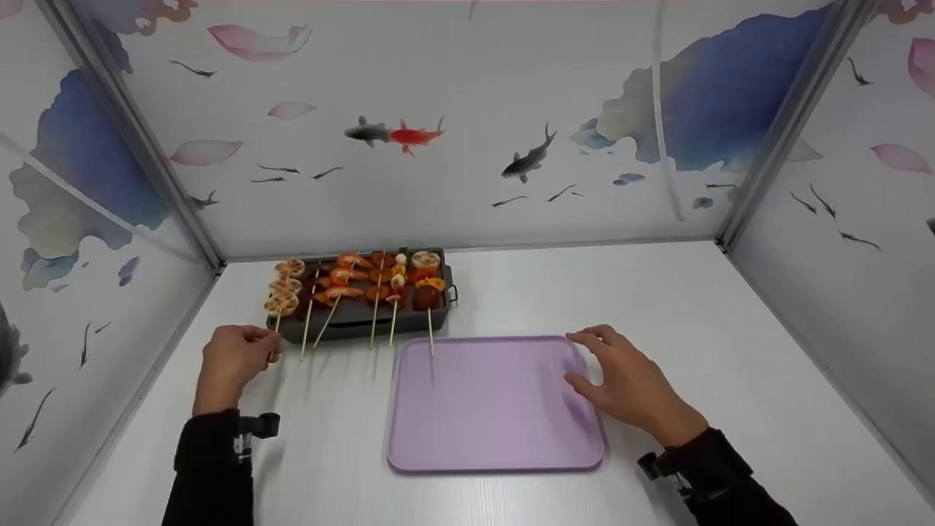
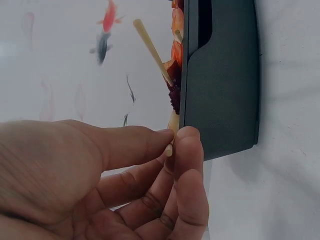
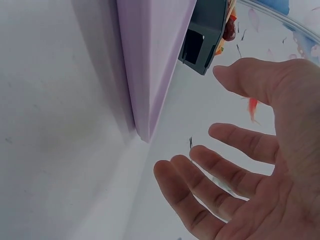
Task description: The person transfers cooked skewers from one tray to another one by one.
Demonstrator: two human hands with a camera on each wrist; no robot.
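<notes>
At the front left corner of a dark grill pan (image 1: 350, 330), my left hand (image 1: 237, 360) pinches the stick end of a lotus root skewer (image 1: 283, 286) between thumb and index finger. In the left wrist view the stick's tip (image 2: 169, 149) pokes out between the fingertips, beside the pan's dark side (image 2: 225, 100). The lotus slices lie along the pan's left edge. My right hand (image 1: 632, 380) holds nothing, its fingers spread over the right edge of a light purple tray (image 1: 497, 409). In the right wrist view the tray's rim (image 3: 137, 65) stands beside the fingers.
More skewers lie across the pan: shrimp (image 1: 349, 277), dark red pieces (image 1: 313, 288), round orange-brown slices (image 1: 378, 277) and mixed ones (image 1: 428, 285). Their sticks overhang the front edge, one over the tray's corner. Printed panels (image 1: 467, 183) enclose the white table (image 1: 694, 307).
</notes>
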